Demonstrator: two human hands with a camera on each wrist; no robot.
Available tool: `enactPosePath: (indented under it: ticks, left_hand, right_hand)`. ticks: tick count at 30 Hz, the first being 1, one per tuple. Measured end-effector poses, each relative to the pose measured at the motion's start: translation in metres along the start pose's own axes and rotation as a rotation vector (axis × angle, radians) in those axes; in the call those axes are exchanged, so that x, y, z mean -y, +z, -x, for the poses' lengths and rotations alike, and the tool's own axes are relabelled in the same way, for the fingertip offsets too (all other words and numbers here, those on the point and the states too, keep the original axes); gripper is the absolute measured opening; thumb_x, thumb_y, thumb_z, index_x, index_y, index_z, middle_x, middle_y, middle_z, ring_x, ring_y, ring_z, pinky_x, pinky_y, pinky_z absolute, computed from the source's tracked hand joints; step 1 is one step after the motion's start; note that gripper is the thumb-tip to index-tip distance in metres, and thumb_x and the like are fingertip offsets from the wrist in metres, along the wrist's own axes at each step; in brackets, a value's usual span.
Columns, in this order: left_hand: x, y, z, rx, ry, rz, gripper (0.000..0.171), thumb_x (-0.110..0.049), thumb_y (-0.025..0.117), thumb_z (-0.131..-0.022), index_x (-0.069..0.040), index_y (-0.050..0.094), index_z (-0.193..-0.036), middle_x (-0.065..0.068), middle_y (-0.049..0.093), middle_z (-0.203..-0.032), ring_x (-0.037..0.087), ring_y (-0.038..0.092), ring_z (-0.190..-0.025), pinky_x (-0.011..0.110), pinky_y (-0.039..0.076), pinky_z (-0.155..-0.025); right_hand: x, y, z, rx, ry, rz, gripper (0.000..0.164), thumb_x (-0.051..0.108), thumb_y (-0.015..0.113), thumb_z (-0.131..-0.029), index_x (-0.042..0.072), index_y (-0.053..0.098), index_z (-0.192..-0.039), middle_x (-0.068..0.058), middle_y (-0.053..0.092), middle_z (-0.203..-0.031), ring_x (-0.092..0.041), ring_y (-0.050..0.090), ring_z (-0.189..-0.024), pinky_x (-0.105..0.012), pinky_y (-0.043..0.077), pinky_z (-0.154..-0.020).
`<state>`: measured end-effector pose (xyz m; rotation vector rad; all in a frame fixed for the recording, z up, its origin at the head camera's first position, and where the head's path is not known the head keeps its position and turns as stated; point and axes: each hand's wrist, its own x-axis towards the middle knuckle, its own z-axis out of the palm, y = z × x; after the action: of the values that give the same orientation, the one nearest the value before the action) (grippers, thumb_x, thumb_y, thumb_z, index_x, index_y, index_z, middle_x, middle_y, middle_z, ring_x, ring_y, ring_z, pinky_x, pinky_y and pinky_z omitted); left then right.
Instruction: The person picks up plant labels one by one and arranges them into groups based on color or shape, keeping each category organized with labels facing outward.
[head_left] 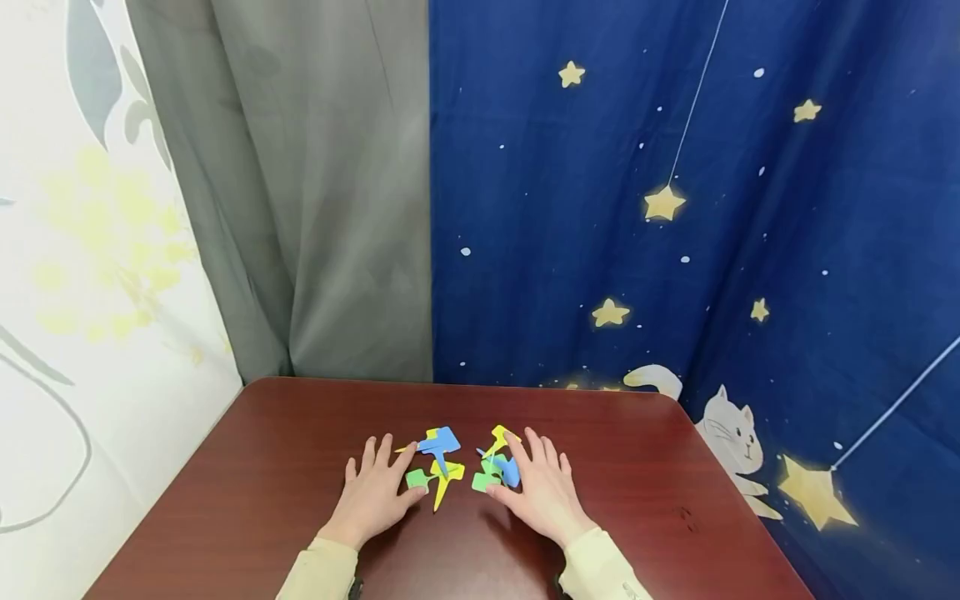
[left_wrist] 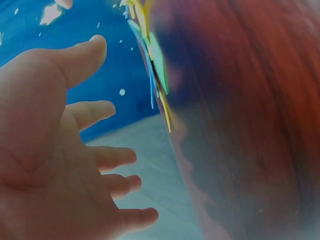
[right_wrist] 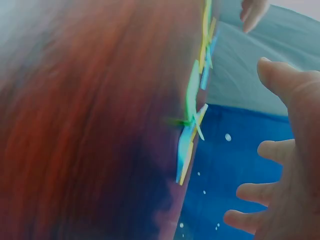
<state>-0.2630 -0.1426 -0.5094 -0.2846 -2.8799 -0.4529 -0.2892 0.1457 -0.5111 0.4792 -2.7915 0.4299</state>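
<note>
Two small heaps of flat T-shaped plant labels lie on the brown table in the head view. The left heap has blue labels [head_left: 447,439], yellow labels [head_left: 447,471] and a green label [head_left: 417,479]. In the right heap are a yellow label [head_left: 501,434], green labels [head_left: 486,481] and a blue label [head_left: 511,473]. My left hand [head_left: 375,496], palm down with fingers spread, is beside the left heap. On the other side, my right hand [head_left: 547,493] is spread likewise by the right heap. Both wrist views show the hands raised off the tabletop, holding nothing.
The dark red-brown table [head_left: 300,467] has rounded far corners. Behind it hang a grey curtain [head_left: 352,208] and a blue curtain [head_left: 540,208] with stars and a white cat. A pale patterned curtain or wall [head_left: 97,392], with a thin cable-like line, stands at the left.
</note>
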Motion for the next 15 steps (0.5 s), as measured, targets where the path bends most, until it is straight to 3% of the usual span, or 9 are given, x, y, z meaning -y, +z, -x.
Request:
enactPosePath:
  ticks: [4,8,15]
  left_hand:
    - [0.002,0.0,-0.005,0.0,0.026,-0.019,0.064,-0.053,0.061,-0.079,-0.021,0.05,-0.132,0.02,0.033,-0.14,0.042,0.021,-0.13,0.065,0.024,-0.093]
    - [0.002,-0.002,-0.011,-0.007,0.052,-0.029,0.059,-0.05,0.065,-0.077,-0.019,0.055,-0.127,0.019,0.039,-0.136,0.041,0.027,-0.127,0.062,0.026,-0.094]
    - [0.004,0.007,-0.014,0.058,0.053,-0.045,0.057,-0.051,0.066,-0.075,-0.018,0.06,-0.122,0.014,0.046,-0.131,0.038,0.034,-0.124,0.061,0.027,-0.094]
  right_hand:
    - [0.0,0.001,-0.002,0.068,-0.061,0.015,0.083,0.073,0.05,-0.073,0.035,0.026,-0.143,-0.007,0.028,-0.144,-0.03,0.026,-0.128,-0.063,0.024,-0.094]
    - [-0.001,0.0,-0.003,0.085,-0.119,0.047,0.083,0.072,0.051,-0.073,0.029,0.031,-0.141,-0.008,0.03,-0.142,-0.03,0.027,-0.127,-0.062,0.027,-0.093]
    - [-0.002,0.006,-0.006,0.101,-0.264,0.146,0.08,0.07,0.054,-0.073,0.029,0.034,-0.14,-0.008,0.034,-0.139,-0.03,0.03,-0.125,-0.06,0.03,-0.09]
